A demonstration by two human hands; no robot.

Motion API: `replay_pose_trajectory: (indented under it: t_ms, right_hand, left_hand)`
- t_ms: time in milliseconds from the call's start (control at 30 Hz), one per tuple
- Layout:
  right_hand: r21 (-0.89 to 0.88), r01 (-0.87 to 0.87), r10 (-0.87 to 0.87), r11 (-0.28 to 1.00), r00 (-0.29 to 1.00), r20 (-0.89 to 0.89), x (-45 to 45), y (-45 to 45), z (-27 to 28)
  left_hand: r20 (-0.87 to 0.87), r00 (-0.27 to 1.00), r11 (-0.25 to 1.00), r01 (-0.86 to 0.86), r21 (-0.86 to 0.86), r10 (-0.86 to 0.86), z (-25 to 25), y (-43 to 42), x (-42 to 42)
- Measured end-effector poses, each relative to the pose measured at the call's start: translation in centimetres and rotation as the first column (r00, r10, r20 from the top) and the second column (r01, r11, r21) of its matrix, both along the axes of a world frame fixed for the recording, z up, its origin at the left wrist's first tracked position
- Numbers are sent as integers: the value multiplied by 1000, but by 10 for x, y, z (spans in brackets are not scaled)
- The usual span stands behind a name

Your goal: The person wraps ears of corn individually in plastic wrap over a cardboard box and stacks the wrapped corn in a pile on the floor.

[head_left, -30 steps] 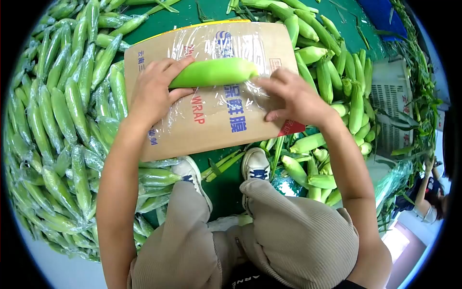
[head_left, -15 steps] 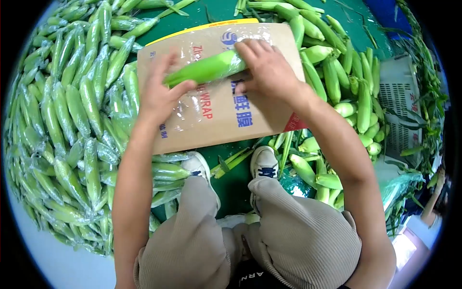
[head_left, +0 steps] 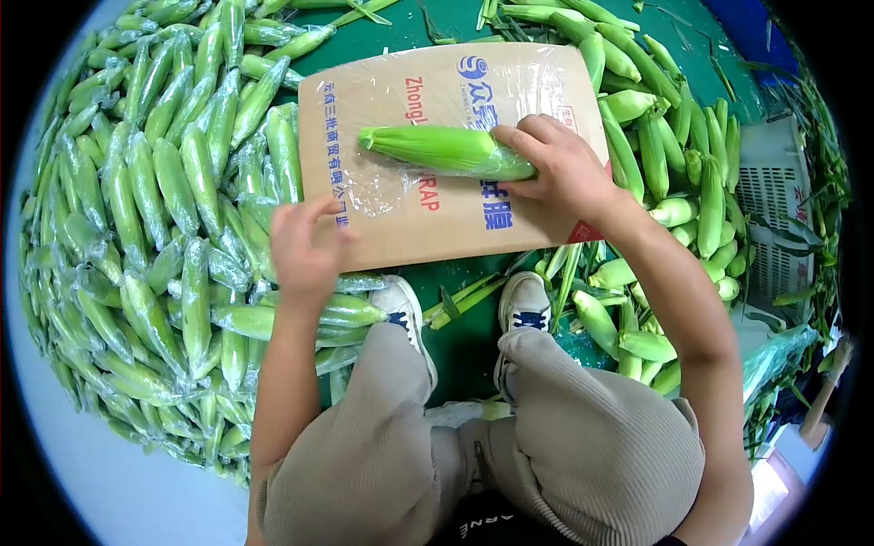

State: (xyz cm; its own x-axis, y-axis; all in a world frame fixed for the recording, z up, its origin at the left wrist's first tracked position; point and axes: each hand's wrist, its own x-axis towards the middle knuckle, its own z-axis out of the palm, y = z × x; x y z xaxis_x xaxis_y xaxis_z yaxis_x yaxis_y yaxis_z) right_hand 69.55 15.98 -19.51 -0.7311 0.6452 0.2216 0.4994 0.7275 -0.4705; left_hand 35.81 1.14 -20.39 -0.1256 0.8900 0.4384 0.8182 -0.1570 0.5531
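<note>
The green floor point(head_left: 460, 355) here carries film-wrapped corn point(head_left: 173, 218) heaped on one side, unwrapped corn point(head_left: 655, 150) on the other; printed cardboard point(head_left: 382, 250) between bears clear film point(head_left: 369, 196), one green ear point(head_left: 432, 148) over it.

Green corn point(head_left: 428, 150) (crate point(head_left: 772, 196) apparently grey).

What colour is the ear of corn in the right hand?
Bright green; the ear of corn shows best in the head view, the only one here.

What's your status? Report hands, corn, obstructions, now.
Right hand gripping right end of long green-husked corn ear. Left hand off it, blurred, at left edge of brown printed cardboard. Ear over cardboard. Nothing seen blocking either hand.
</note>
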Motion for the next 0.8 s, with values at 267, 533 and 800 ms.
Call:
replay_pose_trajectory:
  t_ms: [267,533,800]
  right_hand:
    - [-46,76,-76,996,997,-10,-4,-4,-4]
    - [-210,-359,340,910,933,-120,-11,-26,3]
    - [109,84,-72,990,991,-113,-53,27,17]
  left_hand:
    - [-366,928,990,17,-141,-68,-27,27,-10]
    - [568,795,977,179,115,-212,-34,-37,42]
    - [-587,807,987,-31,-157,-68,25,152,36]
